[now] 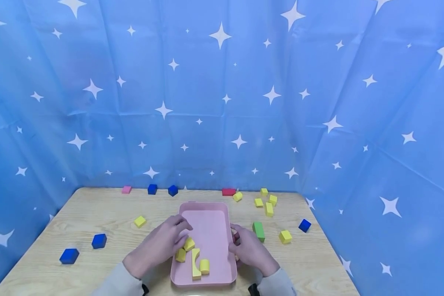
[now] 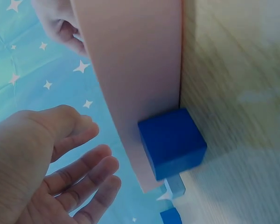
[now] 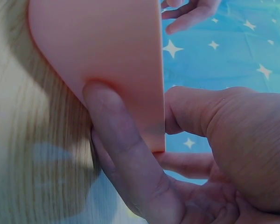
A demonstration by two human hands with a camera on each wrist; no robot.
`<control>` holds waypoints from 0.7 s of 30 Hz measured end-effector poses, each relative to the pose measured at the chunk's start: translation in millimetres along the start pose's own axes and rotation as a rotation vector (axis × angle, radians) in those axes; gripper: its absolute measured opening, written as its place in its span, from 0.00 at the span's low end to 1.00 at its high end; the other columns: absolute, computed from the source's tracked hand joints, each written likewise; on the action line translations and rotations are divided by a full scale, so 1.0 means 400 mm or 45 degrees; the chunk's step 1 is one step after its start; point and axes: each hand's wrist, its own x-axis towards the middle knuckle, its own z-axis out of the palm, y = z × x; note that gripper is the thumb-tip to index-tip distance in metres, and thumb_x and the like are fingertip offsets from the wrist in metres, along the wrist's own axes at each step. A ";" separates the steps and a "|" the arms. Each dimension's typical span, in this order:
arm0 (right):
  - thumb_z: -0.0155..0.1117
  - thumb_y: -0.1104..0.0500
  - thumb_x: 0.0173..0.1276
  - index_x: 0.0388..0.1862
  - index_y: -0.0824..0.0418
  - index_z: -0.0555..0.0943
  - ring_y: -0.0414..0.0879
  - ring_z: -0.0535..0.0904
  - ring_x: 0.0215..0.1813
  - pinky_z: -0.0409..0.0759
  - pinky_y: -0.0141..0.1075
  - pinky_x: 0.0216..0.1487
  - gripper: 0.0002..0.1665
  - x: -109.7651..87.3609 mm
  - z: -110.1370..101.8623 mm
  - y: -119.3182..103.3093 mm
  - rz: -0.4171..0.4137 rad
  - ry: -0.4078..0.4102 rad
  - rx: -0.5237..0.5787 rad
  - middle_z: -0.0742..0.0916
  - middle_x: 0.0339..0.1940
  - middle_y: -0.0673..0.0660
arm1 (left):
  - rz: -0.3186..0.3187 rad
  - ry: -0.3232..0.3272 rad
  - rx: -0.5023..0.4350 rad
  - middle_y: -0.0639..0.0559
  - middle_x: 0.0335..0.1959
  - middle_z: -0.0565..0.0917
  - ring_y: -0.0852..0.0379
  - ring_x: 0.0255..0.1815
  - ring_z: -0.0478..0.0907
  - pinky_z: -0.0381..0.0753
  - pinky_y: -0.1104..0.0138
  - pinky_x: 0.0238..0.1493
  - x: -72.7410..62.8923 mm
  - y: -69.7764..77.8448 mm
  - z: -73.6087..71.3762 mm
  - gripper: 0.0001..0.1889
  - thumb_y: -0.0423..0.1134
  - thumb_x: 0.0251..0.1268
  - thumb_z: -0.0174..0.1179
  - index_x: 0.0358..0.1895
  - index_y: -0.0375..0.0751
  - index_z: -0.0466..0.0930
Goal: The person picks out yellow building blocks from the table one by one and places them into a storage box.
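Note:
A shallow pink tray (image 1: 207,230) lies on the table, with several yellow blocks in its near left part, including an arch-shaped block (image 1: 195,267) and a cylinder (image 1: 204,266). My right hand (image 1: 250,248) grips the tray's right wall, thumb over the rim and fingers against the outer side (image 3: 126,51). Over the tray's left rim hovers my left hand (image 1: 160,244), its fingers (image 2: 86,170) loosely bent with nothing between them. Beside the tray's left outer wall, a blue block (image 2: 172,144) shows in the left wrist view; the left hand hides it in the head view.
Blue blocks (image 1: 69,256) and a yellow block (image 1: 140,221) lie left of the tray. To the right are a green block (image 1: 258,231), a blue block (image 1: 304,225) and several yellow blocks (image 1: 269,209). Red (image 1: 228,192) and pink (image 1: 126,189) blocks lie near the back edge, before a starry curtain (image 1: 207,90).

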 end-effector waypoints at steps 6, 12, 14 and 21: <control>0.69 0.68 0.77 0.93 0.64 0.69 0.48 0.89 0.41 0.96 0.42 0.28 0.46 0.003 -0.003 0.000 0.015 0.011 -0.010 0.90 0.49 0.59 | -0.052 0.027 -0.007 0.48 0.60 0.89 0.56 0.54 0.87 0.98 0.59 0.56 0.003 -0.023 -0.010 0.11 0.39 0.83 0.75 0.61 0.44 0.94; 0.70 0.68 0.78 0.93 0.63 0.69 0.48 0.89 0.40 0.96 0.43 0.28 0.46 0.010 -0.001 -0.002 0.021 0.006 -0.003 0.89 0.48 0.58 | -0.131 0.047 0.016 0.49 0.62 0.90 0.53 0.60 0.90 0.98 0.57 0.60 0.000 -0.050 -0.027 0.12 0.41 0.84 0.74 0.63 0.46 0.94; 0.69 0.68 0.78 0.93 0.64 0.69 0.48 0.89 0.40 0.96 0.43 0.28 0.46 0.009 -0.003 -0.001 0.011 0.004 -0.003 0.89 0.48 0.58 | -0.187 0.036 0.007 0.49 0.64 0.90 0.52 0.64 0.90 0.98 0.54 0.64 0.000 -0.056 -0.033 0.13 0.43 0.86 0.73 0.64 0.48 0.93; 0.69 0.68 0.77 0.92 0.67 0.69 0.48 0.89 0.40 0.95 0.42 0.28 0.46 0.002 -0.004 0.000 -0.029 0.013 -0.013 0.90 0.48 0.59 | -0.238 0.086 0.008 0.47 0.67 0.89 0.46 0.68 0.89 0.96 0.47 0.68 -0.014 -0.103 -0.042 0.14 0.40 0.84 0.73 0.66 0.48 0.92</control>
